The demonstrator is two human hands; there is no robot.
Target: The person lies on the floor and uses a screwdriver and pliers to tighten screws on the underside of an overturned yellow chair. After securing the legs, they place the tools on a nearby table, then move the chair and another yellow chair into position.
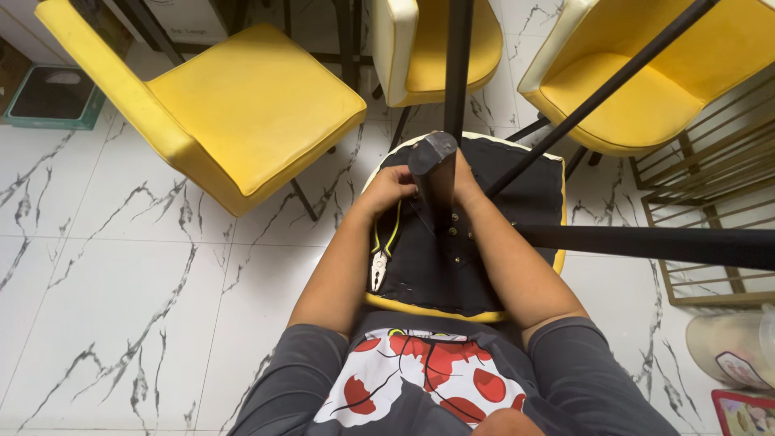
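Observation:
An upturned chair lies in front of me, the black underside of its seat facing up with a yellow rim around it. One black chair leg rises straight toward the camera. My left hand curls against the base of this leg from the left. My right hand presses on it from the right, its fingers mostly hidden behind the leg. Pliers with yellow and black handles lie on the seat underside just under my left wrist, with neither hand on them.
Two more black legs of the upturned chair stick out to the right. Three yellow chairs stand on the white marble floor ahead. A wire rack is at the right, a plastic container at the lower right, a green tray at the far left.

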